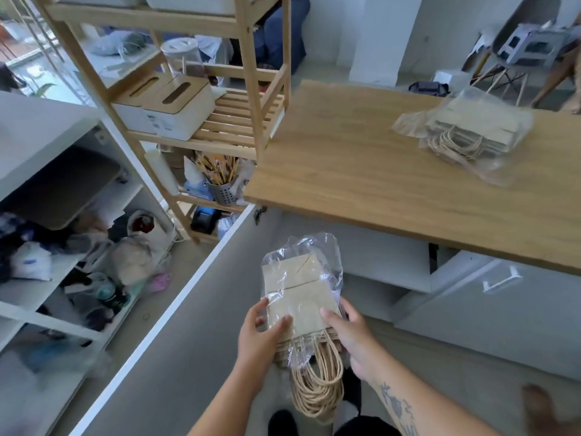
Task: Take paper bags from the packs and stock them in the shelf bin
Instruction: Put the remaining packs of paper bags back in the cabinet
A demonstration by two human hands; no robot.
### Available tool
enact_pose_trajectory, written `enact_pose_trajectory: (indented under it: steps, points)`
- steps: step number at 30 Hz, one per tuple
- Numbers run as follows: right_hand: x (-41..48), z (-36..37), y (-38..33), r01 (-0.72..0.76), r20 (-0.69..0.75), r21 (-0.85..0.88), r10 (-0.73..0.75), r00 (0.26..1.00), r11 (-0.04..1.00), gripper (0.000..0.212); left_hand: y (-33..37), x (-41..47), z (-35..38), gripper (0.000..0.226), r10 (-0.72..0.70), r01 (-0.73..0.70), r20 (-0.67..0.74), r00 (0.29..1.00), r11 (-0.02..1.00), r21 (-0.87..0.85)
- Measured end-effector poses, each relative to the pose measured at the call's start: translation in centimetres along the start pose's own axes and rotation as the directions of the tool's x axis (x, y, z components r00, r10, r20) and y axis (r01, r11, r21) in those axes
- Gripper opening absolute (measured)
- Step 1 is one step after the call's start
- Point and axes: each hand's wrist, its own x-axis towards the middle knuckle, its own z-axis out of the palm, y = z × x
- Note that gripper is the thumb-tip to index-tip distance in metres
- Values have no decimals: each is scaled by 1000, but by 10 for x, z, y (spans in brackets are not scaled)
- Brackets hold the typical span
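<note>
Hands hold one pack of paper bags (pixel 301 297): left hand (pixel 259 336) and right hand (pixel 350 336), fingers clamped on its sides. It looks light, the wrap slippery; better grip the stiff paper. Second pack (pixel 471 133) lies on the bench (pixel 345 158) beyond.

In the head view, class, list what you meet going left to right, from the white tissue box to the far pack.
White tissue box with wooden lid → perforated metal pencil cup → plastic-wrapped pack of brown paper bags in both hands → second wrapped pack on the wooden tabletop.
</note>
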Motion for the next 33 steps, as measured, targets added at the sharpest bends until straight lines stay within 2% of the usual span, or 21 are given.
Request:
enact_pose_trajectory:
  steps: [2, 8, 13, 16, 17, 21, 24, 26, 28, 30, 31, 33]
  points:
    - [10, -5, 3, -39, -20, 25, 39, 999, 999, 49, -3, 5, 8, 60, -18, 18, 6, 1000, 1000, 5]
    - [62, -21, -7, -105, -51, 84, 110, 993, 991, 71, -3, 49, 40, 65, -41, 41, -13, 999, 999, -23]
    - [147, -27, -12, -93, -55, 73, 97, 994, 993, 41, -20, 118, 71, 59, -61, 61, -17, 998, 998, -11]
    - [211, -22, -9, -63, -70, 91, 70, 995, 994, 38, -30, 175, 87, 44, 14, -13, -41, 999, 1000, 23]
    - [234, -20, -9, -51, -64, 88, 57, 996, 995, 40, -32, 197, 90, 44, 22, -21, -33, 999, 999, 36]
    - [322, -15, -6, -10, -32, 140, 15, 999, 990, 71, -41, 275, 100, 55, 35, -38, 25, 999, 993, 112]
    - [372, -11, -8, 27, -18, 227, -24, 1000, 973, 69, -47, 298, 105, 66, 158, -196, 165, 974, 948, 250]
    - [401, -2, -14, 77, -34, 265, -70, 997, 961, 63, -56, 310, 107, 79, 289, -388, 281, 915, 822, 417]
    - [424, 13, -25, 129, -74, 283, -112, 991, 950, 63, -65, 325, 106, 93, 385, -563, 412, 826, 524, 639]
    - [441, 28, -41, 193, -84, 288, -176, 981, 938, 64, -68, 348, 104, 88, 488, -619, 458, 743, 243, 747]
    - [449, 35, -49, 216, -85, 265, -201, 976, 940, 64, -68, 359, 104, 82, 544, -622, 458, 703, 157, 767]
    - [459, 45, -62, 246, -79, 157, -236, 969, 957, 65, -66, 381, 105, 76, 612, -603, 445, 654, 66, 795]
